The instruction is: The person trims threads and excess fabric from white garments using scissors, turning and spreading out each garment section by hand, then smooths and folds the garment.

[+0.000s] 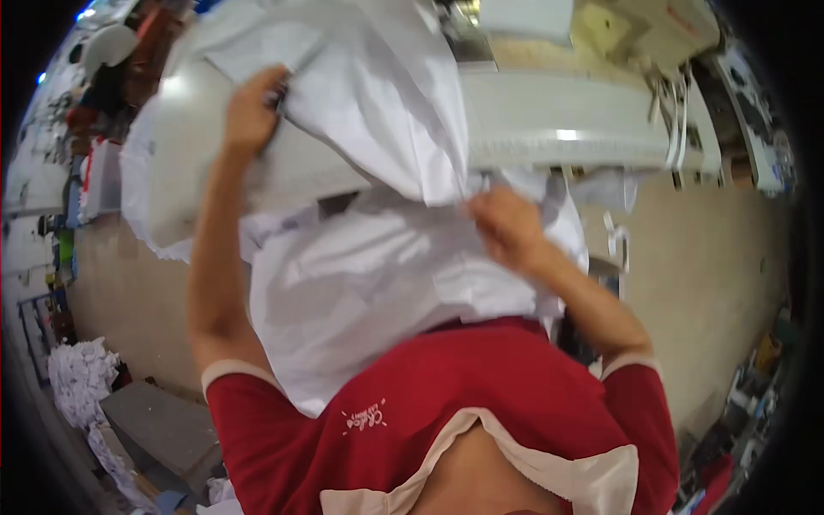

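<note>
A large white cloth lies over the pale work table and hangs down across my lap. My left hand is at the cloth's left edge above the table, its fingers closed round a small dark object too blurred to name. My right hand pinches the cloth's lower edge in front of the table, near the middle. Between the hands the cloth edge runs slantwise. More white fabric spreads in folds below both hands.
At the table's right end stand metal parts with pale straps. Behind are a cardboard-coloured box and a white panel. A grey bench and heaped white cloth are at lower left. Tiled floor shows at right.
</note>
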{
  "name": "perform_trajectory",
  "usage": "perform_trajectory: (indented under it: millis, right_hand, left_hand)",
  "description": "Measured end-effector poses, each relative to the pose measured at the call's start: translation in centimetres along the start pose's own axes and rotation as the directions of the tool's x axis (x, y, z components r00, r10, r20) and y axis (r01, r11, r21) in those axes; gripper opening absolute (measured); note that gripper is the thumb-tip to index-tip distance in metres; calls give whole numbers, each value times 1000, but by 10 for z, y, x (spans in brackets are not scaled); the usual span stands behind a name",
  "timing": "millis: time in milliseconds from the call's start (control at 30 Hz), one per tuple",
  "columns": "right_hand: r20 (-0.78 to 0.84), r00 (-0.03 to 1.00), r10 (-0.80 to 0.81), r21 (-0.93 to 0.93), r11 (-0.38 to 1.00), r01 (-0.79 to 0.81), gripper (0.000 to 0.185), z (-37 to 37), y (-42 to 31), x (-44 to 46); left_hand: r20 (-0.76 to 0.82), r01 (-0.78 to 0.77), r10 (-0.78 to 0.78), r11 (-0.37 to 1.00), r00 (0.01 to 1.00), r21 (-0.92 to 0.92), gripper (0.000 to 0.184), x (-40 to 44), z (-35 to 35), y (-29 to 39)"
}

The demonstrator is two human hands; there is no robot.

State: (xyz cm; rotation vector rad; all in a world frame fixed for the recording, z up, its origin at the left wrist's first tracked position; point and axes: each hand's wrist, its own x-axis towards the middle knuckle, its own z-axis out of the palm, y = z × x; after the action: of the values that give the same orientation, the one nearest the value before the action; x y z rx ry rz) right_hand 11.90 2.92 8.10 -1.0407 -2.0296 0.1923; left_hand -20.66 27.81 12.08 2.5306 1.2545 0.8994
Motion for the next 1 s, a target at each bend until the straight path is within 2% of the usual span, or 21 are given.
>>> perform_trajectory:
  millis: [33, 67, 100, 133, 167, 200, 267, 300, 433, 467, 500, 567, 600, 667, 700, 733, 800, 833, 900, 933, 1000]
  right_hand:
    - [-130, 991, -18, 4, 1000, 19, 38, -7, 5, 13]
    - [-61, 997, 54, 28, 998, -53, 41, -21, 9, 28]
    - [-130, 991, 2, -73, 997, -12, 36, -26, 14, 51]
    - [-28, 999, 39, -292, 955, -46, 31, -29, 14, 66]
    - [11, 1000, 2, -269, 963, 1, 28, -27, 21, 85]
    - [0, 998, -65, -255, 965, 63, 27, -15, 31, 92]
    - [-76, 968, -240, -259, 942, 213, 25, 13, 56, 109]
    - [-143, 928, -343, -281, 913, 294, 25, 26, 62, 115]
    - [87, 974, -208, -10, 978, 210, 14, 12, 60, 127]
    - [-6, 991, -137, 76, 988, 137, 12, 4, 54, 121]
    - [-94, 994, -62, 163, 984, 77, 10, -9, 43, 114]
    - [-103, 991, -86, 110, 989, 97, 13, -67, 14, 92]
    - [-47, 993, -107, 72, 991, 110, 14, -102, -2, 76]
    - [186, 977, -109, 138, 987, 84, 17, -163, -41, 48]
    - [354, 932, -73, 271, 962, -27, 16, -175, -57, 38]
    - [511, 859, -35, 355, 918, -174, 16, -186, -73, 28]
    - [812, 558, 169, 100, 902, -419, 11, -173, -81, 0]
    - [821, 505, 265, 12, 877, -480, 11, -153, -67, -29]
    - [844, 334, 420, -117, 751, -650, 14, -104, -39, -66]
    - [875, 375, 305, 10, 764, -646, 14, -84, -20, -90]
    - [937, 225, 267, -108, 834, -542, 14, -88, -20, -71]
  left_hand:
    - [0, 44, -44, 994, 999, 96, 48, 1, -5, 7]
    - [20, 79, -82, 987, 996, 140, 45, -4, -11, 11]
    - [38, 71, -83, 968, 996, 240, 40, -14, -21, 23]
    - [11, 68, -73, 966, 997, 250, 40, -26, -27, 26]
    - [1, 21, -22, 978, 1000, 209, 42, -40, -37, 16]
    - [20, 98, -107, 963, 994, 250, 44, -56, -48, 22]
    - [7, 76, -78, 986, 997, 147, 44, -91, -68, 33]
    - [10, 146, -149, 976, 989, 164, 45, -111, -76, 31]
    - [42, 349, -356, 930, 934, 118, 46, -166, -113, 33]
    - [62, 379, -384, 922, 921, 75, 46, -173, -122, 33]
    - [70, 392, -386, 911, 920, -131, 45, -183, -137, 19]
    - [64, 405, -400, 905, 914, -128, 40, -183, -159, 69]
    - [130, 658, -663, 660, 737, -362, 39, -188, -176, 69]
    - [277, 543, -514, 839, 812, -35, 38, -202, -181, 116]
    - [345, 422, -429, 901, 835, 101, 37, -209, -183, 139]
    - [442, 399, -386, 915, 810, 68, 38, -203, -170, 173]
    - [670, 592, -419, 805, 613, -38, 38, -212, -138, 186]
    - [686, 525, -335, 847, 646, -80, 34, -228, -114, 178]
    - [742, 557, -311, 825, 593, -100, 31, -255, -69, 158]
    - [758, 490, -239, 863, 607, -120, 32, -264, -52, 152]
    - [785, 451, -175, 881, 595, -145, 35, -272, -43, 146]
